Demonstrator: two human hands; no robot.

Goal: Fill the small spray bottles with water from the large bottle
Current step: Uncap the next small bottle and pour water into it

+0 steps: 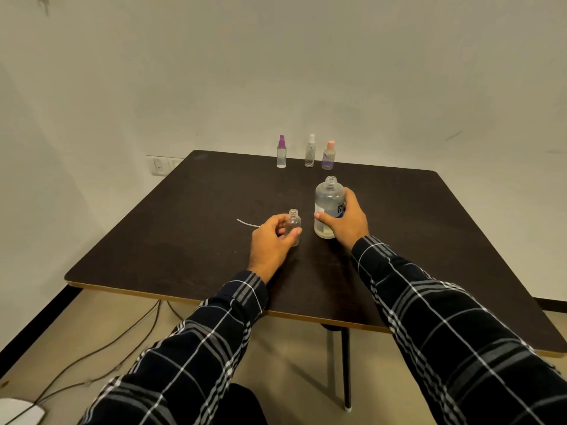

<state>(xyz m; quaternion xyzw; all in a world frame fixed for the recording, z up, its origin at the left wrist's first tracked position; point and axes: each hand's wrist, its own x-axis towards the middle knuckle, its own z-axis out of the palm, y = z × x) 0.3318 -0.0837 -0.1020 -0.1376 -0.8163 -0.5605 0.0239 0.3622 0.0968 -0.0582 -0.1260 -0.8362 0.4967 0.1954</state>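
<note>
The left hand (270, 240) grips the small bottle (294, 223), the right hand (346, 220) grips the large bottle (328, 200); both bottles stand upright, their open necks pointing up above the fingers.

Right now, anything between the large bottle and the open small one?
Nothing visible. The large bottle and small bottle stand uncapped, apart, only bare table between. The right hand grips the large one, left hand the small. A thin white tube lies further left, off the path.
</note>
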